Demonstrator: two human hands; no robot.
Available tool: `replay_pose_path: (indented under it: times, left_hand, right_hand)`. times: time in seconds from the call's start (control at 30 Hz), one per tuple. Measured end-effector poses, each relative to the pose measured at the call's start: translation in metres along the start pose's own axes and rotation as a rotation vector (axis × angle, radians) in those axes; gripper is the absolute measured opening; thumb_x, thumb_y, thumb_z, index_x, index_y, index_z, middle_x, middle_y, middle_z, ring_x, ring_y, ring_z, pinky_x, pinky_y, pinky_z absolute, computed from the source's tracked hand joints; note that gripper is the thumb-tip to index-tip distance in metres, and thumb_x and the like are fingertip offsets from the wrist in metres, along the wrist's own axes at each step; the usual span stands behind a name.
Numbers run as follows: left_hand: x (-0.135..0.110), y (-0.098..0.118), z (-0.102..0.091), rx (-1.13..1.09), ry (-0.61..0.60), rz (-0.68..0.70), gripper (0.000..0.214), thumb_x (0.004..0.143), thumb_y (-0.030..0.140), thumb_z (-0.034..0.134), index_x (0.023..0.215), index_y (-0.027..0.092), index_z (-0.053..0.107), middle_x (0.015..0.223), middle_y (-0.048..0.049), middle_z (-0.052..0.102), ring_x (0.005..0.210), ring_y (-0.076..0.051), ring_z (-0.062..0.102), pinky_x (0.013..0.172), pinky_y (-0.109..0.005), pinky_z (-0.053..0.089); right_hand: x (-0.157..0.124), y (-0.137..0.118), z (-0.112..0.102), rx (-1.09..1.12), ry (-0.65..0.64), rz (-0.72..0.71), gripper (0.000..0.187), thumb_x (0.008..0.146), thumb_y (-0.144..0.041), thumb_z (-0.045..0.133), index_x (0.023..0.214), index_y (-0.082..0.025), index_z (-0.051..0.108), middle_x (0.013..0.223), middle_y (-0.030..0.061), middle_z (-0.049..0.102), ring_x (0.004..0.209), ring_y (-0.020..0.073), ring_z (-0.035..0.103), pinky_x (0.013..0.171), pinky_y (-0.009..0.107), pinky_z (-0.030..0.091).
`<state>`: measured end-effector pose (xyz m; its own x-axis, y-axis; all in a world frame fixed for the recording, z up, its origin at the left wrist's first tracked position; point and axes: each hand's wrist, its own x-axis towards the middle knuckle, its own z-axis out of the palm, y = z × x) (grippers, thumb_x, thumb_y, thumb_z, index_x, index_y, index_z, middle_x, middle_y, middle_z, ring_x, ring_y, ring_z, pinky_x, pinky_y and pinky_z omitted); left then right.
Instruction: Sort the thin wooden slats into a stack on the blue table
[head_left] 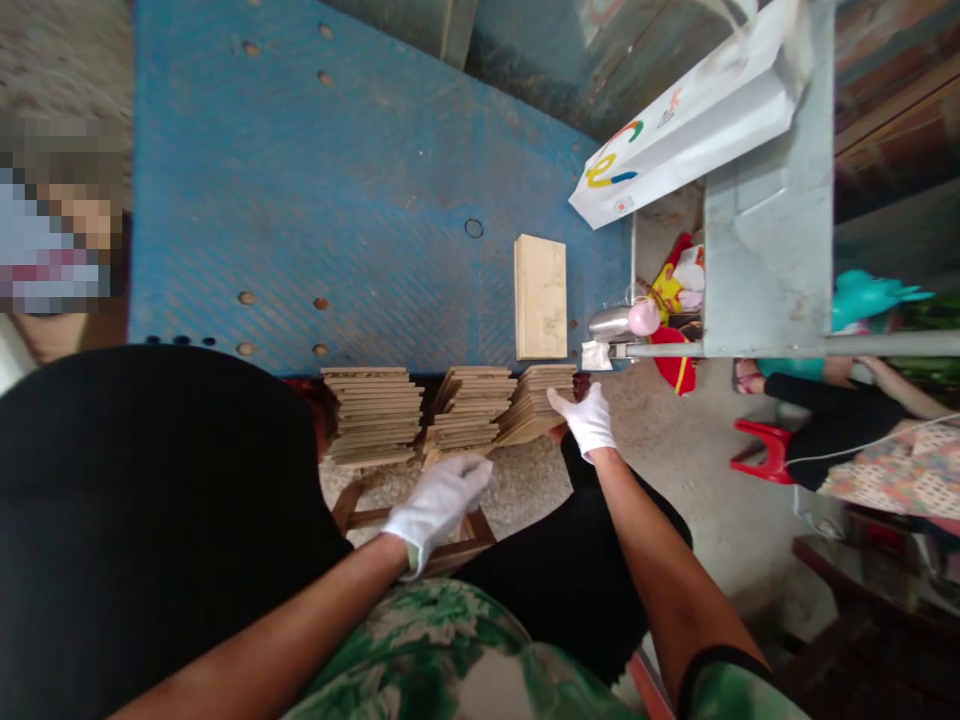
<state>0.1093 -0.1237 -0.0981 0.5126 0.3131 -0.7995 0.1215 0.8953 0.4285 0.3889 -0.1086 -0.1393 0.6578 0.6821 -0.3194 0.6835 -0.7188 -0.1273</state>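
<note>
Both my hands wear white gloves. My left hand (439,505) reaches toward the middle stack of thin wooden boards (469,410), its fingers curled near the stack's lower edge. My right hand (586,420) rests on the right stack of boards (534,402), fingers spread over its top corner. A third, taller stack (373,415) stands to the left. All three stacks sit below the edge of a blue metal table (337,200). A single block of boards (540,297) lies on the table near its right edge.
A wooden stool frame (450,545) stands under the stacks. A white folded sheet (690,120) leans on a grey metal cabinet (769,250). Another person sits at the right by a red stool (761,450). Small items cluster beside the cabinet.
</note>
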Motion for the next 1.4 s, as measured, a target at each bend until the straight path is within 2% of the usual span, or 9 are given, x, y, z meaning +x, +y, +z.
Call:
replay_pose_path:
  times: [0.13,0.27,0.37,0.63,0.9,1.0,1.2,1.3,1.4]
  left_hand:
    - [0.003,-0.005,0.001,0.031,0.009,0.017,0.040,0.073,0.051,0.061,0.088,0.014,0.062,0.074,-0.0037,0.063,0.063,-0.012,0.055,0.059,-0.023,0.045]
    - [0.006,-0.006,-0.001,0.080,-0.002,-0.015,0.033,0.075,0.049,0.060,0.080,0.016,0.058,0.062,0.0024,0.053,0.051,-0.008,0.044,0.049,-0.020,0.036]
    - [0.007,-0.004,-0.002,0.073,0.010,-0.057,0.028,0.077,0.043,0.058,0.081,0.016,0.058,0.059,0.0044,0.048,0.047,-0.007,0.038,0.047,-0.019,0.031]
    - [0.005,0.000,-0.004,0.098,0.029,-0.063,0.025,0.078,0.039,0.057,0.084,0.015,0.060,0.066,0.0020,0.052,0.054,-0.008,0.044,0.052,-0.020,0.036]
    - [0.011,-0.009,-0.005,0.085,-0.013,-0.031,0.029,0.077,0.044,0.056,0.082,0.015,0.057,0.063,0.0031,0.051,0.051,-0.008,0.042,0.051,-0.021,0.036]
    - [0.011,-0.006,-0.006,0.228,0.030,0.028,0.031,0.079,0.044,0.053,0.083,0.014,0.062,0.067,-0.0004,0.059,0.056,-0.011,0.049,0.055,-0.023,0.040]
    - [0.009,0.006,-0.002,0.547,0.106,0.159,0.035,0.082,0.037,0.051,0.098,0.012,0.070,0.099,-0.0086,0.072,0.093,-0.020,0.065,0.083,-0.025,0.047]
    - [0.005,0.007,0.001,0.677,0.124,0.233,0.037,0.085,0.033,0.050,0.109,0.012,0.068,0.112,-0.0100,0.069,0.104,-0.020,0.063,0.092,-0.025,0.044]
    - [0.003,0.003,0.002,0.818,0.121,0.352,0.038,0.088,0.034,0.047,0.114,0.015,0.066,0.115,-0.0087,0.068,0.108,-0.021,0.062,0.095,-0.026,0.043]
  right_hand:
    - [-0.022,0.015,0.026,-0.038,-0.036,-0.024,0.115,0.055,-0.063,0.074,0.138,0.002,0.030,0.132,0.0269,0.044,0.124,0.0346,0.043,0.103,0.039,0.038]
    - [-0.033,0.011,0.051,-0.058,-0.044,0.035,0.137,0.051,-0.068,0.073,0.144,0.011,0.010,0.136,0.0315,0.034,0.128,0.0373,0.036,0.107,0.039,0.032]
    - [-0.036,0.007,0.063,-0.024,0.027,0.088,0.139,0.049,-0.066,0.075,0.144,0.011,0.008,0.135,0.0305,0.033,0.126,0.0369,0.037,0.107,0.036,0.033]
    - [-0.034,0.010,0.076,0.018,0.161,0.069,0.134,0.050,-0.063,0.075,0.145,0.006,0.011,0.131,0.0257,0.035,0.122,0.0338,0.038,0.107,0.036,0.033]
    - [-0.040,0.010,0.069,0.006,0.175,0.066,0.127,0.049,-0.063,0.077,0.144,0.001,0.021,0.123,0.0231,0.043,0.117,0.0329,0.043,0.102,0.036,0.039]
    - [-0.045,0.012,0.063,-0.015,0.182,0.048,0.119,0.050,-0.059,0.077,0.140,0.002,0.029,0.121,0.0237,0.045,0.116,0.0328,0.044,0.101,0.039,0.039]
    - [-0.061,0.005,0.029,-0.032,0.208,-0.047,0.084,0.051,-0.054,0.077,0.115,-0.004,0.054,0.100,0.0174,0.057,0.100,0.0302,0.051,0.091,0.039,0.045]
    - [-0.078,-0.003,0.010,-0.039,0.248,-0.080,0.084,0.051,-0.054,0.077,0.116,-0.004,0.055,0.101,0.0173,0.056,0.100,0.0303,0.051,0.088,0.040,0.047]
    - [-0.102,-0.012,-0.006,-0.018,0.357,-0.179,0.087,0.055,-0.055,0.075,0.122,-0.005,0.052,0.113,0.0193,0.053,0.110,0.0302,0.049,0.094,0.042,0.045]
